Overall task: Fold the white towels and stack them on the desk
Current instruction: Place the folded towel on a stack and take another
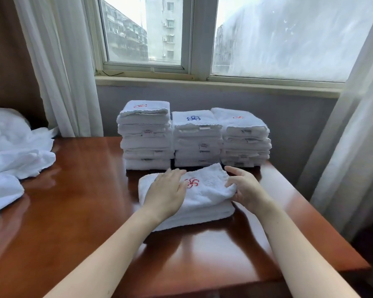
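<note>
Resting flat with straight fingers, the person's left hand (pixel 166 191) presses on the left half of a folded towel (pixel 205 196). The towel lies on the desk (pixel 73 211), just in front of three finished stacks (pixel 196 140). The right hand (pixel 247 188) closes on the towel's right edge, bunching the cloth a little.

The fold looks complete, so the step in hand is probably squaring it up and moving it to a stack. To do that well:
- Flatten the bunched corner and line the layers up edge to edge.
- Keep the red flower emblem (pixel 192 183) on top.
- Lift with both hands under the bundle so it does not sag open.
- Choose the middle or right stack, since the left stack (pixel 145 136) stands tallest.

The towels are thick white terry, soft and fluffy. They are folded into plump rectangles with wavy hems and small label tags showing at the front. The stacks' top towels carry red or blue stitched flowers. The desk is glossy reddish wood that mirrors the light. A loose heap of unfolded towels (pixel 15 151) lies at its left end.
</note>
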Demonstrator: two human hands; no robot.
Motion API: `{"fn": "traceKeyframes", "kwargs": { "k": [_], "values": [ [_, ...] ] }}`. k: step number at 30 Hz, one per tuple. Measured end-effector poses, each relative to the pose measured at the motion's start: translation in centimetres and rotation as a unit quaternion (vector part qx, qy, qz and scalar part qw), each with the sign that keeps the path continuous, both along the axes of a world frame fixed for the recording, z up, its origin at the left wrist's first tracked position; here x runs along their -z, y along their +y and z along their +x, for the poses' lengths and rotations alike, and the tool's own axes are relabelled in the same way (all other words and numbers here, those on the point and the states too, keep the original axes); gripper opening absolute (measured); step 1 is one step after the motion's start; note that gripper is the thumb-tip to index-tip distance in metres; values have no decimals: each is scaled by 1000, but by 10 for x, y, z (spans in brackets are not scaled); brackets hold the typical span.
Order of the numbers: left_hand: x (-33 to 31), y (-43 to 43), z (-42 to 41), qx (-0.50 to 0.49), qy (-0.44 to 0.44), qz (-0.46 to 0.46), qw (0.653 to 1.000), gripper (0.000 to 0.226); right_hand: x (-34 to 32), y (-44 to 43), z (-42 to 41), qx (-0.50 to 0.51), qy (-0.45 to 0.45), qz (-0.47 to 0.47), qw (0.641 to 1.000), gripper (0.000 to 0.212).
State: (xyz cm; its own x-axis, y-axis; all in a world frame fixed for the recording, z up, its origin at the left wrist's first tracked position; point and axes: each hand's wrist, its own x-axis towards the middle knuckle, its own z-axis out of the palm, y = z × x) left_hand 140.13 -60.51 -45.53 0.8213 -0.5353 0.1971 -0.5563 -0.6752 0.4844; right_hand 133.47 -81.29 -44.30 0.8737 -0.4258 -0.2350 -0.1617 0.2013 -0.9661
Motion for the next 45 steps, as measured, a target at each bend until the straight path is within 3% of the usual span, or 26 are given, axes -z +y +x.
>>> {"fn": "traceKeyframes", "kwargs": {
  "k": [5, 8, 11, 14, 16, 22, 27, 33, 37, 41, 43, 45],
  "values": [
    [20, -6, -2, -3, -40, 139, 989, 77, -6, -5, -2, 43, -12, -139, 989, 63],
    [20, -11, -1, -12, -39, 178, 983, 108, -13, 3, 2, 97, -106, -290, 946, 55],
    [19, -13, -3, -19, -29, 175, 984, 134, -14, 18, 9, -18, -137, -393, 909, 47],
    [20, -13, -3, -19, -37, 176, 984, 142, 2, 27, 21, -151, -25, -509, 847, 41],
    [22, -12, -2, -19, -48, 177, 983, 140, 15, 28, 26, -187, 26, -563, 805, 41],
    [25, -4, 1, 13, -43, 171, 984, 131, 17, 26, 32, -205, 46, -558, 803, 43],
    [27, 8, 3, -22, -76, 153, 985, 73, 14, 33, 24, -195, 47, -575, 794, 48],
    [25, 47, 15, -8, -38, 152, 988, 66, 6, 51, 16, -172, 91, -682, 705, 40],
    [17, 69, 24, -9, -28, 174, 984, 83, -4, 57, 8, -207, 143, -649, 718, 40],
    [8, 78, 26, -107, -66, 146, 981, 94, -8, 64, 1, -207, 151, -621, 741, 45],
    [8, 80, 21, -138, -76, 102, 982, 90, -9, 67, -6, -218, 154, -585, 766, 56],
    [13, 86, 14, -156, -49, 48, 985, 83, -10, 70, -13, -241, 159, -538, 792, 80]
  ]
}}
